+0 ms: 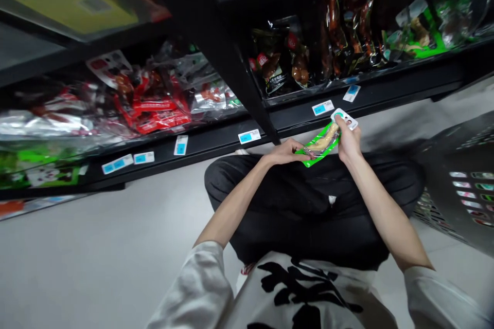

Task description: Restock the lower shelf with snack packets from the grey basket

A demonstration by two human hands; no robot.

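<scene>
A green-edged food package (322,145) with a clear window and a white tab at its upper end is held between both hands, above my knees and just in front of the shelf edge. My left hand (284,152) grips its lower left end. Around its upper right end, by the white tab, my right hand (348,140) is closed. Pale food shows through the window. Similar green packages (422,36) lie on the lower shelf at the upper right.
Dark packs (299,61) and red packs (162,105) fill the shelf on either side of a black upright (231,56). Price labels line the black shelf edge (216,147). A grey slotted basket (443,164) stands on the floor at the right.
</scene>
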